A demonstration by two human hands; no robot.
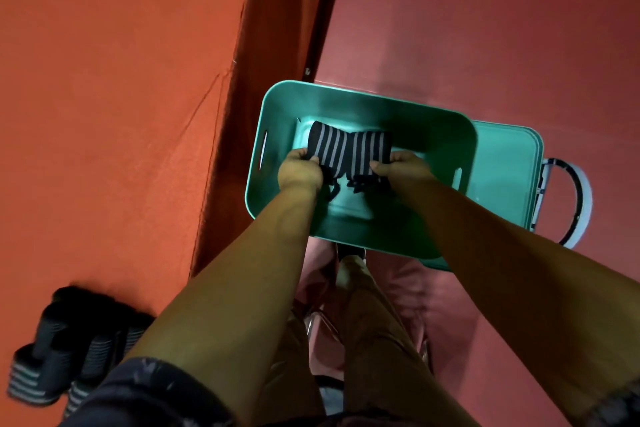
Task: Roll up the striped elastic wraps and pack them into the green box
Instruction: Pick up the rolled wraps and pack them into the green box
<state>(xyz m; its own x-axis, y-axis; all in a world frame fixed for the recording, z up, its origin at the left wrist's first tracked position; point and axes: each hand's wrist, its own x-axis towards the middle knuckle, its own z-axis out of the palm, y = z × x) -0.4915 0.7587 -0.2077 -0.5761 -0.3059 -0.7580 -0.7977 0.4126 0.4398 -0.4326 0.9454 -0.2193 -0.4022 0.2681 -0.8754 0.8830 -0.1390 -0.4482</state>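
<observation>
Two rolled black-and-grey striped wraps (pixel 349 147) lie side by side inside the green box (pixel 408 114), which sits on the floor below me. My left hand (pixel 300 173) grips the left roll at its near edge. My right hand (pixel 401 168) grips the right roll the same way. Dark strap ends hang from the rolls between my wrists. Several more rolled striped wraps (pixel 72 350) stand on the orange table surface at the lower left, blurred.
The box's green lid (pixel 505 170) lies under it to the right, beside a white and black ring-shaped frame (pixel 578 198). An orange-covered table (pixel 121 80) fills the left side, its edge running down to the box. My legs (pixel 367 322) are below.
</observation>
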